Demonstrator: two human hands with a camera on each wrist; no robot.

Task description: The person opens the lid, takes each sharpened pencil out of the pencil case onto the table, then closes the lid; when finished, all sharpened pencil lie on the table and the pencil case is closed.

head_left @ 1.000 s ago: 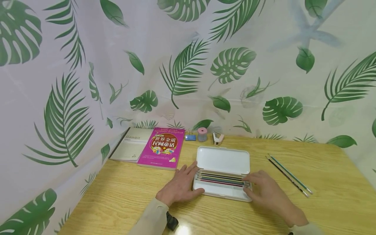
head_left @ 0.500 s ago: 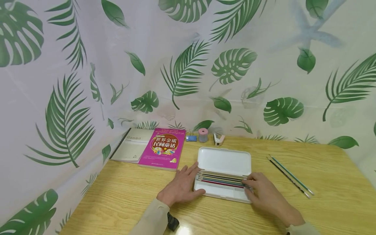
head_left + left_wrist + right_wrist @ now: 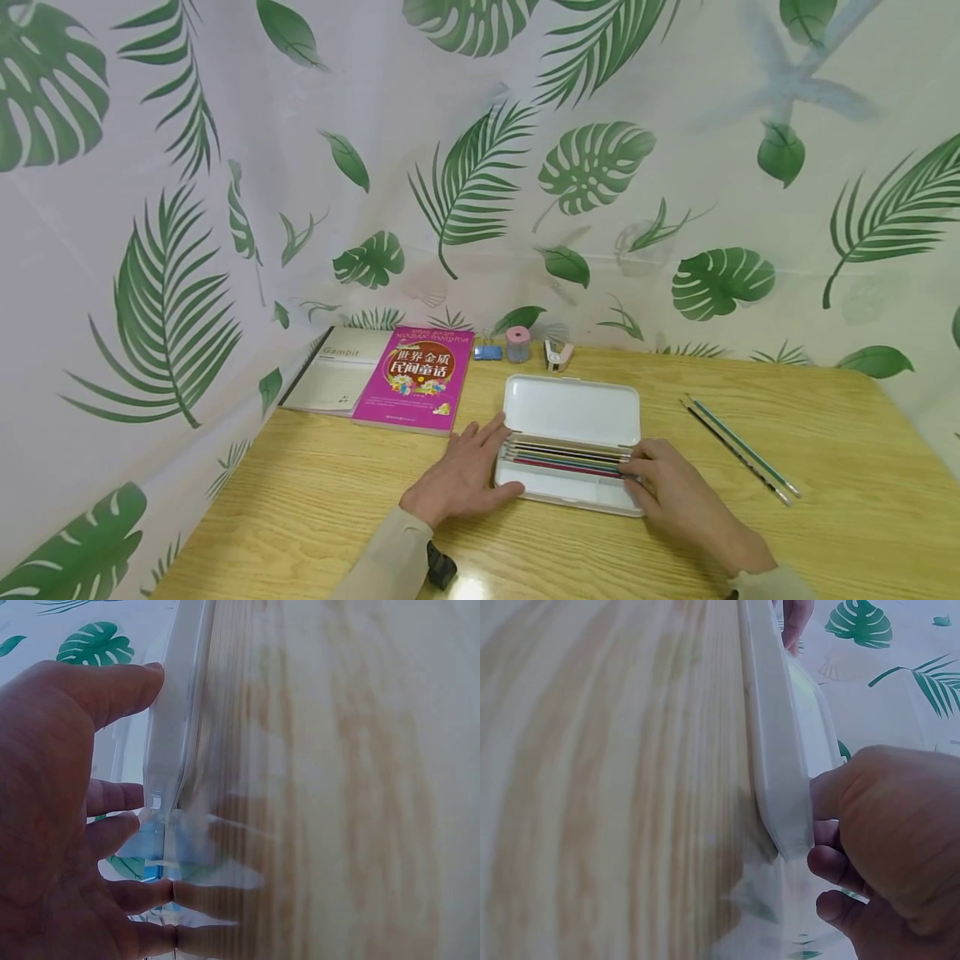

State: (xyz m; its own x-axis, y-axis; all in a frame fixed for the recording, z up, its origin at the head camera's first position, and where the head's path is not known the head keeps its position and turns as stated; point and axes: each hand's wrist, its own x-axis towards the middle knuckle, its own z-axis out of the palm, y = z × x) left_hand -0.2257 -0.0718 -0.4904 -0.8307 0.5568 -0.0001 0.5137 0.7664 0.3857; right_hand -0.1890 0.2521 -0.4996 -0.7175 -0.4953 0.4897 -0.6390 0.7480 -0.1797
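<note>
A white pencil case [image 3: 572,408] lies with its lid folded back on the wooden table. Several pencils [image 3: 562,457] lie side by side in its rear compartment, their points to the left. My left hand [image 3: 461,479] rests spread at the case's left end, thumb at the front corner; in the left wrist view the thumb [image 3: 127,688] touches the case's side wall. At the other end, my right hand [image 3: 678,492] reaches into the case, with thumb and index finger pinching the pencils' right ends, which they hide. The right wrist view shows that hand's fingers [image 3: 831,862] curled by the case's end.
Two loose pencils [image 3: 738,450] lie on the table to the right. Behind the case stand a blue binder clip [image 3: 487,352], a pink-topped container [image 3: 517,344] and a small stapler [image 3: 557,357]. A magenta book [image 3: 412,379] overlaps a notebook [image 3: 330,371] at the back left.
My right thumb and fingers have closed over the pencils' right ends, which showed beyond them earlier. My left hand has stayed in place.
</note>
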